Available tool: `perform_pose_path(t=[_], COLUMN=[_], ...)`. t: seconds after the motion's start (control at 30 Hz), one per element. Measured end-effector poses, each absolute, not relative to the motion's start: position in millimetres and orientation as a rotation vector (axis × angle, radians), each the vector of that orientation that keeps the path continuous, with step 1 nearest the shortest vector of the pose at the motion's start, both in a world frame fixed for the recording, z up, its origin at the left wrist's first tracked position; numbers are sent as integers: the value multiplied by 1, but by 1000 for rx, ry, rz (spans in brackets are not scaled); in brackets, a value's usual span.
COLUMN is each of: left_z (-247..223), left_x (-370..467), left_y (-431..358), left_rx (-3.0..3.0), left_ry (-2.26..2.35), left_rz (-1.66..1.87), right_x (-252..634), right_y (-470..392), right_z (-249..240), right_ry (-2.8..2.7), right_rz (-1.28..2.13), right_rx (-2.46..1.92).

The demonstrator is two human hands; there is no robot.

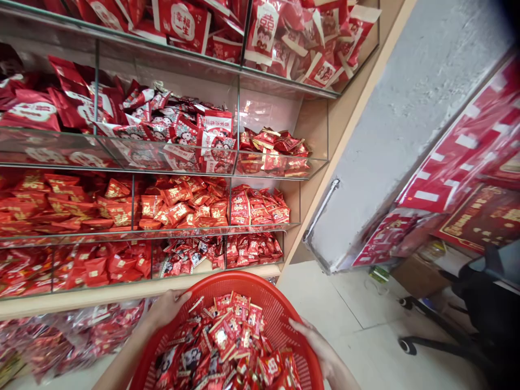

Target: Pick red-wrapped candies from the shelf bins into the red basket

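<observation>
A round red plastic basket (284, 295) with perforated walls is held in front of me, low in the head view. Many small red wrapped candies (227, 336) lie in it, some with gold print and some with dark cartoon figures. My left hand (173, 306) grips the rim on the left side, its thumb over the edge and the other fingers mostly hidden. On the right, my right hand (312, 341) holds the basket's side, thumb at the rim and the remaining fingers out of sight behind the wall.
Ahead stands a wooden shelf unit (345, 124) with glass-fronted compartments full of red candy packets (174, 203). Clear bags of packets (81, 336) lie beneath it. To the right are a grey pillar (402, 92), red hanging packages (442, 173) and a black wheeled chair (479, 309) on the tiled floor (353, 303).
</observation>
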State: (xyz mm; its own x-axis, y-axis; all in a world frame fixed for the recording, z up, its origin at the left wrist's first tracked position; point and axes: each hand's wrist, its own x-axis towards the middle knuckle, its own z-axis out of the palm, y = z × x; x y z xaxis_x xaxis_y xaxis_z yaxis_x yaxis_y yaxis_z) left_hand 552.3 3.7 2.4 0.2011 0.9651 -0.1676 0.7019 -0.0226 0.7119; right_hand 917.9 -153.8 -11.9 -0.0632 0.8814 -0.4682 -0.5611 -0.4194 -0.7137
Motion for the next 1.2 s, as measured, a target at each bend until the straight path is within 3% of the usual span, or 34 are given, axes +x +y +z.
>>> perform_pose_path(t=[0.27,0.43,0.6,0.9,1.03,1.2], left_z=[13,10,-7,-29,-30,-34], left_x=[525,542,577,579,579,577], left_y=[-9,11,39,46,45,45], left_rx=[1769,1877,1985,1976,2043,2056], left_ry=[1589,1733,1594,1533,1593,1624], left_rz=[382,259,376,407,381,349], right_x=[904,904,929,965,957,954], right_y=[-140,-138,-113,-30,-1,12], right_z=[-6,-27,-15,158,186,192], right_ry=[-433,-511,-901,-1827,-2154,-2384], right_rz=[1823,1673,976,-340,-635,-767], right_rx=[-1072,-1239,-1526,-1425,-1503,-1560])
